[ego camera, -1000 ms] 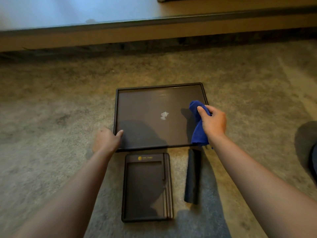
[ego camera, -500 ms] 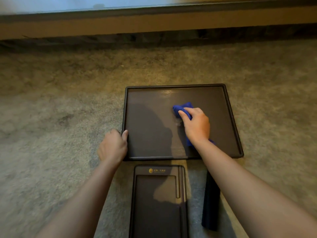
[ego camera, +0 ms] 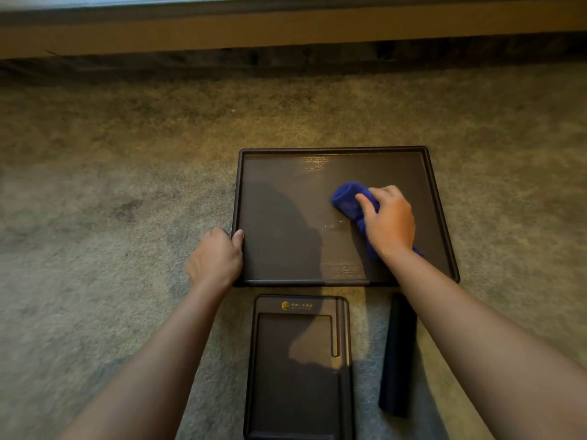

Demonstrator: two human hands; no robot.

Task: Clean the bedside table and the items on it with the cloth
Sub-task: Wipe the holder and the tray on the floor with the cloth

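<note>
My right hand [ego camera: 389,222] is closed round the bunched blue cloth [ego camera: 347,198], pressing it onto the floor of the big dark tray [ego camera: 333,166], right of centre. The tray sits flat on the carpet [ego camera: 127,185] w/ 2 more items nearer me: a smaller tray w/ a gold logo [ego camera: 298,366] and a dark tube-like thing [ego camera: 398,354] (can't tell what it is). My left hand [ego camera: 216,258] is curled at the tray's near-left edge, thumb hooked over the rim, steadying it. The cloth's soft and squashy, so I keep it wadded in my palm. The tray looks stiff, light and slick, so it'd prob slide on the carpet w/o that rim grip. There's a faint smear beside the cloth.
</note>
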